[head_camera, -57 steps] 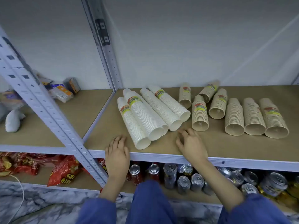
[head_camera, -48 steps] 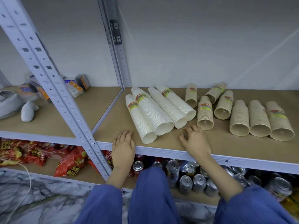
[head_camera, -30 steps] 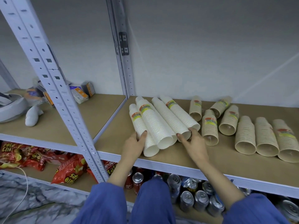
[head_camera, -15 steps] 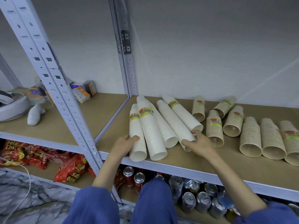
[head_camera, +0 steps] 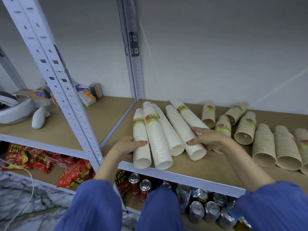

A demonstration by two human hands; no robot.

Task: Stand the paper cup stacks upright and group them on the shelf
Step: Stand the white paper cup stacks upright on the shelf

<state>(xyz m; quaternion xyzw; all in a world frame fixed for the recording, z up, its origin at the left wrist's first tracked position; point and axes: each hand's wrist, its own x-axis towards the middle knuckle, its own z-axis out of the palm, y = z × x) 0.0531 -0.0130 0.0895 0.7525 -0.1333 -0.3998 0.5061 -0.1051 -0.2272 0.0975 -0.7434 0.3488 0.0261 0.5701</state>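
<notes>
i see five long white cup stacks (head_camera: 168,130) lying on their sides on the shelf (head_camera: 208,165), near its front left corner, long axes running from the back wall toward me, open mouths at the front edge. my left hand (head_camera: 128,147) wraps the leftmost stack (head_camera: 141,139) low on its body, thumb across it; my right hand (head_camera: 206,139) lies spread over the rightmost white stacks, gripping loosely. the left hand is nearer the corner, so i judge that stack tips up first, pivoting on its mouth. the shorter tan stacks (head_camera: 263,145) lie toward the right end. overhead the bay is open, with room to stand them.
</notes>
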